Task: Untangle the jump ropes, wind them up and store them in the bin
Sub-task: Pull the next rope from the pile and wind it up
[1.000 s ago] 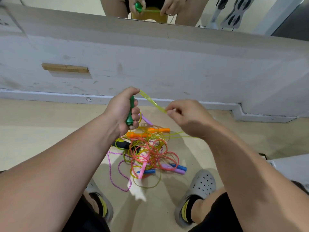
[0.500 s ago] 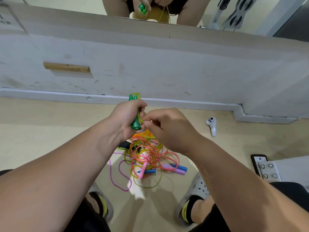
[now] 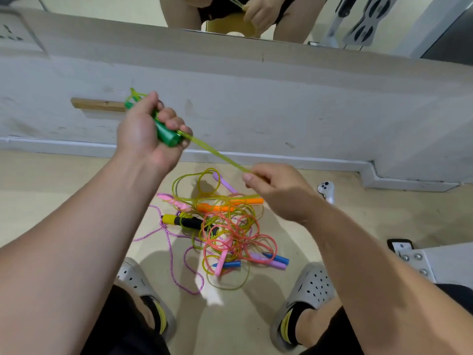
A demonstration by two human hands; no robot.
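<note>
The left hand [image 3: 151, 129], raised in the upper left of the frame, is closed in a fist around green handles [image 3: 167, 133]. Their thick end pokes out below the fingers, and a small loop of rope shows above the thumb. From the fist a yellow-green rope [image 3: 217, 156] runs taut, down and to the right, to the right hand [image 3: 279, 193] near the centre of the frame. The right hand pinches the rope between thumb and fingertips, with the other fingers curled in. Below that pinch the rope drops toward the pile.

The tangled jump ropes [image 3: 225, 231] lie on the pale floor [image 3: 64, 190] in the lower middle of the frame, between the person's feet and the wall. In the tangle are two orange handles [image 3: 217, 207] lying side by side and a lilac handle [image 3: 225, 183] above them. A black and yellow handle [image 3: 184, 221] lies at the left and blue handles [image 3: 227, 264] lie at the bottom. Loops of coral-pink rope [image 3: 243, 239] lie over more yellow-green rope. A purple braided cord [image 3: 169, 242] trails out to the lower left.

Grey perforated clogs [image 3: 138, 280] flank the pile at the bottom of the frame. A white controller [image 3: 326, 189] lies on the floor to the right, near the baseboard. A mirror [image 3: 102, 8] runs along the top of the frame above the scuffed white wall [image 3: 281, 111].
</note>
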